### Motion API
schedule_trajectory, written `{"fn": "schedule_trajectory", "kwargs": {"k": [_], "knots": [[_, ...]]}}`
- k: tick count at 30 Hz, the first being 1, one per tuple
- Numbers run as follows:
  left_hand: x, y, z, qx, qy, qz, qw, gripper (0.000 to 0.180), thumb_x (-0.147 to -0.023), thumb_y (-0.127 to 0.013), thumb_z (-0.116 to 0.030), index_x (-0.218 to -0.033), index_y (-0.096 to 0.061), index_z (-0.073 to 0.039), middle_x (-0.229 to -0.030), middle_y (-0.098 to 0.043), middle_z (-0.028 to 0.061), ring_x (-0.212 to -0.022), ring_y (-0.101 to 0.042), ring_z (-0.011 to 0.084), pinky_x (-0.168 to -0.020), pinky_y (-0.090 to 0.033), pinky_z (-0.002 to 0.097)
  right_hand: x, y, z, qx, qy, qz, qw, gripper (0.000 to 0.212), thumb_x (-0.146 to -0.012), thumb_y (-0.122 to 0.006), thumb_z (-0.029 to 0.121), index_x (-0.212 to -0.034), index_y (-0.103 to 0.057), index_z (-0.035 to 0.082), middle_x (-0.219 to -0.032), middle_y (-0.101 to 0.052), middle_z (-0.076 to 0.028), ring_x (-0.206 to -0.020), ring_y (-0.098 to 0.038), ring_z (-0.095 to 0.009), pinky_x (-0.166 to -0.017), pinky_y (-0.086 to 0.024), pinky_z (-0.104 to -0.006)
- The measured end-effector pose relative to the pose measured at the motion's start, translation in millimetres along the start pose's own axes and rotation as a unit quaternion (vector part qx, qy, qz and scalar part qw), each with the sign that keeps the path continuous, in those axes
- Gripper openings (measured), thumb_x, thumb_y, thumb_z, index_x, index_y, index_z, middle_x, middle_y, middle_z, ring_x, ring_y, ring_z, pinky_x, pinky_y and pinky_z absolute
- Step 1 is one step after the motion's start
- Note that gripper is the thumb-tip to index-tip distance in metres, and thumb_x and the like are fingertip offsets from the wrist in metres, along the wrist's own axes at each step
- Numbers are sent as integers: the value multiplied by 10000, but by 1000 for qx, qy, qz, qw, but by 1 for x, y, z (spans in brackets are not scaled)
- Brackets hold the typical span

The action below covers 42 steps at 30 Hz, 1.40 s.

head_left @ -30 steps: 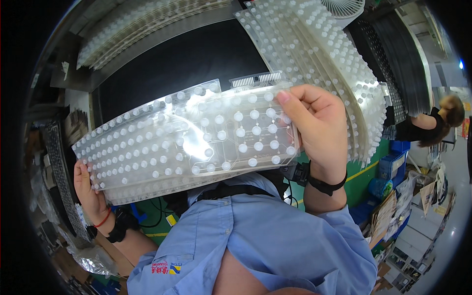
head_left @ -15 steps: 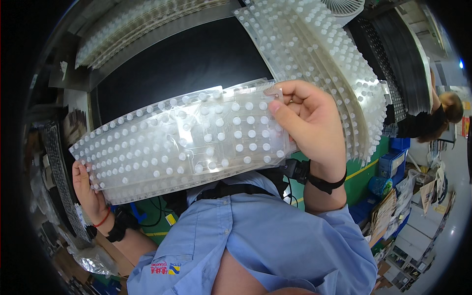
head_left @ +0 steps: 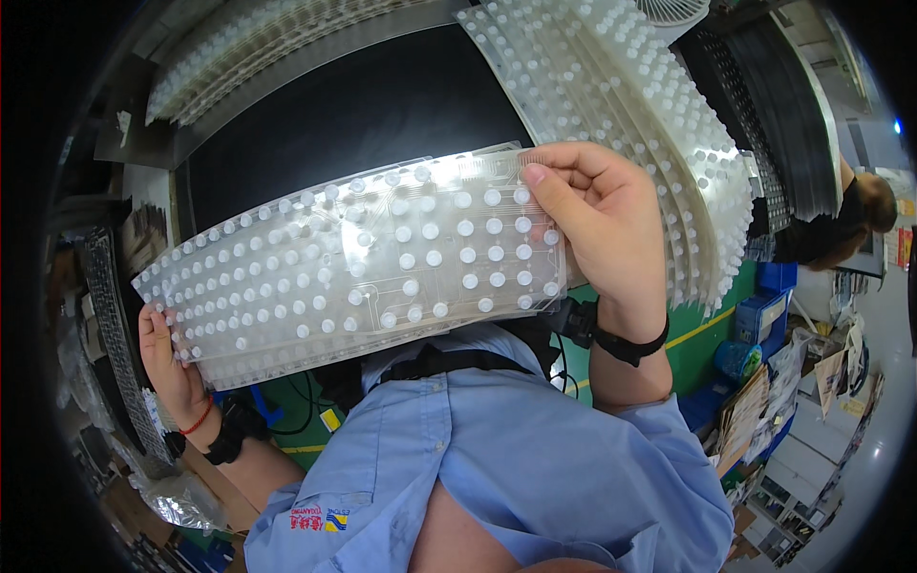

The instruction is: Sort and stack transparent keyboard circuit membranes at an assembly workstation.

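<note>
A small stack of clear keyboard membrane sheets (head_left: 315,272), dotted with white rubber domes and printed with fine circuit lines, is held up between my two hands. My left hand (head_left: 174,372) grips its left end, fingers partly behind it. At the upper right corner, my right hand (head_left: 616,224) pinches it, with the thumb on the front and the other fingers curled behind. The layers are slightly offset, with lower edges showing beneath the top sheet. Behind the sheets lies a black work surface (head_left: 353,119).
A tall fanned pile of similar domed sheets (head_left: 611,105) stands at the right of the work surface. Another pile (head_left: 258,62) lies along the back left. Farther right are dark stacked panels (head_left: 788,124), a person (head_left: 812,224) and blue bins (head_left: 759,320).
The sheets have risen a little at the right end, and my right hand has moved slightly up with them. The top sheet has shifted over the layers behind. My left hand has hardly moved.
</note>
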<state>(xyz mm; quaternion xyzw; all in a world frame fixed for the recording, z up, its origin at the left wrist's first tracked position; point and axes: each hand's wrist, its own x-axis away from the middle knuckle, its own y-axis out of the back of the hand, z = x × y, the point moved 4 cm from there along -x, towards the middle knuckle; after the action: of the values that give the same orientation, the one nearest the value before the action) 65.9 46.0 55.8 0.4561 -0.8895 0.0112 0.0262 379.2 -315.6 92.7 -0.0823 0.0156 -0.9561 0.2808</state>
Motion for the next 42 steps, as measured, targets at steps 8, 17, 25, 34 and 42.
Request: {"fn": "schedule_trajectory", "kwargs": {"k": [8,17,25,34,42], "knots": [[-1,2,0,4,8,39,999,182,-1010,-472,-194,-1103,-537,-52,-840,-564,-61,-648,-450,-25,-528,-319,122,4,0,5,-3,47,-4,999,517,-837,-633,-26,-1308,-421,-41,-702,-595,-33,-616,-575,-61,-549,-414,-170],[-1,7,3,-5,6,-4,1000,194,-1010,-470,-184,-1121,-541,-40,-804,-550,-75,-536,-346,-39,-449,-241,127,7,-1,4,1,70,-1,998,519,-829,-620,-56,-1310,-426,-26,-711,-569,-18,-636,-546,-42,-554,-405,-161],[-2,6,2,5,0,20,1000,183,-1012,-461,-173,-1113,-529,-36,-896,-587,-21,-697,-490,9,-598,-382,157,10,-2,7,3,73,1,997,525,-845,-636,-22,-1321,-415,-23,-769,-603,-31,-666,-532,-24,-571,-412,-157],[4,-4,-10,41,-42,-11,998,307,-1022,-428,-221,-1242,-464,-10,-1088,-552,53,-988,-539,129,-901,-432,262,43,1,18,-55,-13,71,996,302,-908,-610,59,-1177,-549,-63,-940,-678,-114,-740,-625,-73,-605,-493,-188],[15,-20,-14,-166,-65,127,976,729,-880,-649,-407,-1377,-356,39,-1214,-499,79,-1112,-487,164,-982,-359,275,84,121,29,-74,158,-306,936,268,-916,-549,4,-1179,-548,-45,-1024,-657,-140,-756,-639,-76,-503,-457,-145]]}}
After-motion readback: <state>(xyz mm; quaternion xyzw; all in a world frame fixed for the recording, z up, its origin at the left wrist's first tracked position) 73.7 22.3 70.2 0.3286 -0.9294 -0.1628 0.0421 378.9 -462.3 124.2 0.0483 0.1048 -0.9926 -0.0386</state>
